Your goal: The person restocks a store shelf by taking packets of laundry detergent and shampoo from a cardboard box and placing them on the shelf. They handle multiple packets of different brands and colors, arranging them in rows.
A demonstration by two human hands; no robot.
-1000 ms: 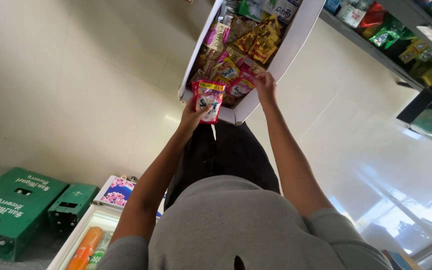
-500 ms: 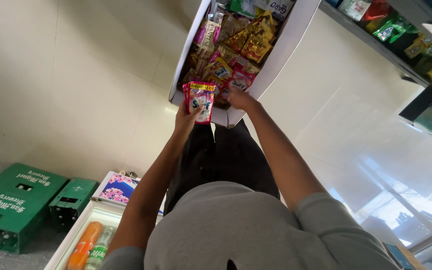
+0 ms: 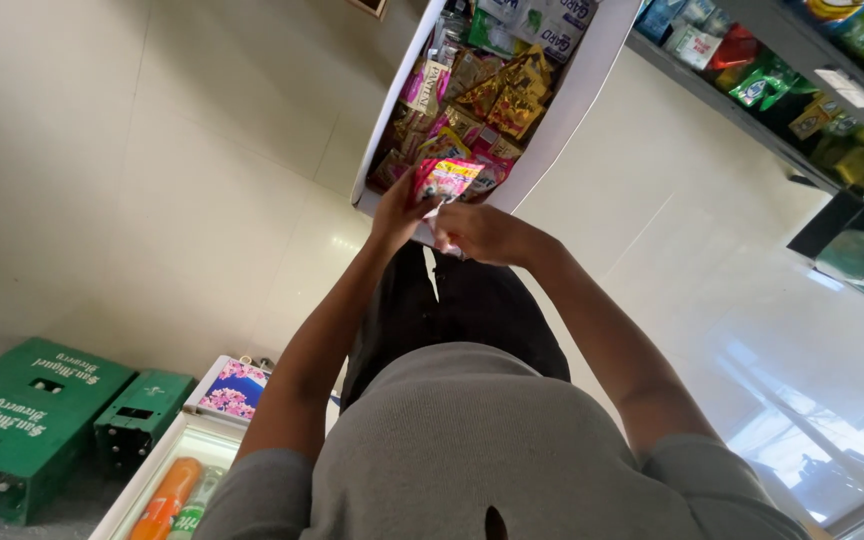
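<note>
Pink sachet strip (image 3: 447, 178) now sits lower, pulled to the near edge of the white tray (image 3: 592, 70) of mixed packets. Left hand (image 3: 397, 210) pinches its side; right hand (image 3: 482, 232), off the tray since a second ago, closes fingers under it. Green crates (image 3: 22, 425) below.

Small shop: stocked shelves (image 3: 802, 90), sachet box (image 3: 572, 100), green bottle crates (image 3: 22, 425).

The sachet strip (image 3: 449, 178) sits between both hands, at the near edge of the white box (image 3: 592, 75) of packets. Crates (image 3: 27, 425) stand on the floor, left of the person.
</note>
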